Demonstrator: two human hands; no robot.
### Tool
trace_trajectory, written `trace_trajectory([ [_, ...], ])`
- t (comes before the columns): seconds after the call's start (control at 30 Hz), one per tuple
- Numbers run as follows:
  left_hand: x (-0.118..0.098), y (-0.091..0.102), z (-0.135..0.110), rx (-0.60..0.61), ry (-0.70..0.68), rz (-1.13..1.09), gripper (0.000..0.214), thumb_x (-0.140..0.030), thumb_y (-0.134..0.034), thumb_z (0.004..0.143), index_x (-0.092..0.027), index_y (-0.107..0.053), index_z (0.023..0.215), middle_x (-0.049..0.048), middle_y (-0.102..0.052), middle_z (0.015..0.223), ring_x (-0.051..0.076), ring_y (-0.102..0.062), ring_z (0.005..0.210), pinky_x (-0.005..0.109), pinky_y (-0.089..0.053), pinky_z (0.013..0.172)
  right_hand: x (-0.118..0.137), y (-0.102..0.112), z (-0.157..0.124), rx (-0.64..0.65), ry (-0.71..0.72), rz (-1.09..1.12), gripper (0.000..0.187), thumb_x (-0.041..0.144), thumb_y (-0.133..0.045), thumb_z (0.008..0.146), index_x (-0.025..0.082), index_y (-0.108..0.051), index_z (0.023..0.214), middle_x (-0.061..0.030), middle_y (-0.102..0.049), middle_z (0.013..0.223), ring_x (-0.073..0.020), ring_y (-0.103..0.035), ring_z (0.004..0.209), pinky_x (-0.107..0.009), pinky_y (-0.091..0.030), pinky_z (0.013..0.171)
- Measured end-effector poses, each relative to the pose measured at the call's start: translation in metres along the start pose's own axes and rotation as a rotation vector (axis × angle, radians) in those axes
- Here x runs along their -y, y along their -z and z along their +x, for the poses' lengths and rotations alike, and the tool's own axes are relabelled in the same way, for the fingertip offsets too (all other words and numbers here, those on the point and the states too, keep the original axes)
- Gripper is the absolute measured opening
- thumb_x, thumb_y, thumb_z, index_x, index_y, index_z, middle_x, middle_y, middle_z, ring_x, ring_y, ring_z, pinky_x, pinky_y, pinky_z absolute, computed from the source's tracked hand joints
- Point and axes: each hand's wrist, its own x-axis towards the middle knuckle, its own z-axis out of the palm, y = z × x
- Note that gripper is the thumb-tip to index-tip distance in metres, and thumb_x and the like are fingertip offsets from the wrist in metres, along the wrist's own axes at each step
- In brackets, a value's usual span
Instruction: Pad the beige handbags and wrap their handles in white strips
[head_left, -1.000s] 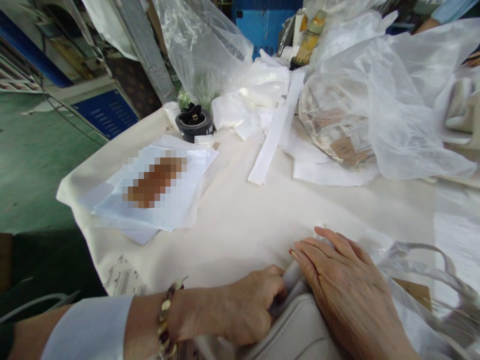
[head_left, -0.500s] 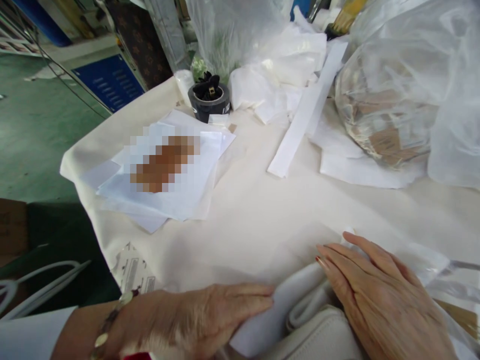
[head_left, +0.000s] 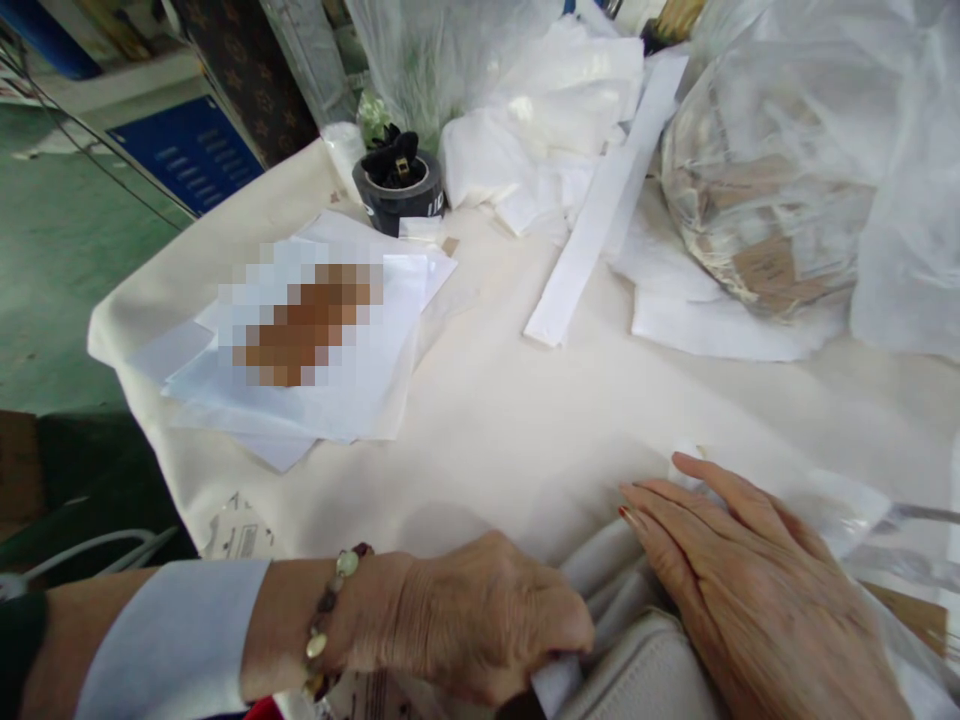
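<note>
A cream stitched item, perhaps a bag (head_left: 645, 670), lies at the bottom of the view, partly covered by my hands. My left hand (head_left: 480, 620), with a beaded bracelet at the wrist, is closed on a piece of white paper (head_left: 556, 684) at the item's left side. A small dark edge shows below those fingers; what it is I cannot make out. My right hand (head_left: 757, 580) lies flat across the item's right side, its fingers stretched out and pointing up and left. Pale folded material (head_left: 619, 580) shows between the hands.
Paper sheets (head_left: 367, 400) with a blurred-out brown patch lie on the table's left. Behind them stands a roll of black tape (head_left: 401, 195) with a black bow in it. A long white strip (head_left: 577, 270) and a plastic-wrapped round bundle (head_left: 750, 210) are farther right.
My left hand has moved right and curled from flat fingers into a grip on the paper's edge. My right hand stays nearly in place. The view has shifted slightly.
</note>
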Motion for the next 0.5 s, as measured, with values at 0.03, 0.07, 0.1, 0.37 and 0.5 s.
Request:
trace_trajectory([
  [0.03, 0.000, -0.006, 0.003, -0.031, 0.046, -0.052, 0.021, -0.002, -0.054, 0.067, -0.020, -0.042, 0.070, -0.0051, -0.051, 0.063, 0.008, -0.045, 0.055, 0.021, -0.032, 0.051, 0.001, 0.000, 0.001, 0.005, -0.019, 0.016, 0.044, 0.026, -0.029, 0.096, 0.023, -0.072, 0.085, 0.0018, -0.074, 0.094, -0.0280, -0.056, 0.112, -0.045, -0.042, 0.092],
  [0.07, -0.001, -0.013, 0.005, -0.065, 0.101, -0.105, 0.023, -0.002, -0.054, 0.065, -0.020, -0.039, 0.065, -0.0062, -0.047, 0.060, 0.008, -0.041, 0.053, 0.020, -0.030, 0.050, 0.001, 0.001, 0.001, 0.011, -0.028, 0.029, 0.045, 0.027, -0.028, 0.097, 0.023, -0.072, 0.084, 0.0026, -0.074, 0.093, -0.0277, -0.056, 0.112, -0.045, -0.042, 0.092],
  [0.1, -0.003, -0.019, 0.008, -0.113, 0.172, -0.161, 0.024, -0.003, -0.054, 0.062, -0.019, -0.037, 0.062, -0.0068, -0.043, 0.057, 0.007, -0.038, 0.052, 0.020, -0.028, 0.050, 0.001, 0.001, 0.002, 0.015, -0.032, 0.041, 0.047, 0.027, -0.027, 0.097, 0.023, -0.072, 0.084, 0.0031, -0.074, 0.093, -0.0275, -0.056, 0.113, -0.044, -0.041, 0.092],
  [0.37, -0.016, -0.036, 0.013, -0.420, 0.434, -0.581, 0.012, -0.008, -0.051, 0.063, -0.018, -0.046, 0.059, -0.0073, -0.040, 0.053, 0.005, -0.033, 0.048, 0.015, -0.027, 0.044, 0.004, 0.004, 0.006, 0.020, -0.089, 0.089, 0.041, 0.026, -0.031, 0.097, 0.022, -0.070, 0.084, 0.0015, -0.073, 0.091, -0.0263, -0.052, 0.116, -0.044, -0.039, 0.095],
  [0.5, -0.018, -0.020, 0.001, -0.442, 0.179, -0.404, 0.015, -0.006, -0.043, 0.072, -0.019, -0.046, 0.065, -0.0049, -0.045, 0.059, 0.007, -0.039, 0.053, 0.016, -0.033, 0.051, 0.007, 0.005, 0.007, 0.025, -0.136, 0.131, 0.031, 0.022, -0.041, 0.094, 0.022, -0.070, 0.085, -0.0005, -0.073, 0.093, -0.0247, -0.052, 0.116, -0.042, -0.037, 0.098],
])
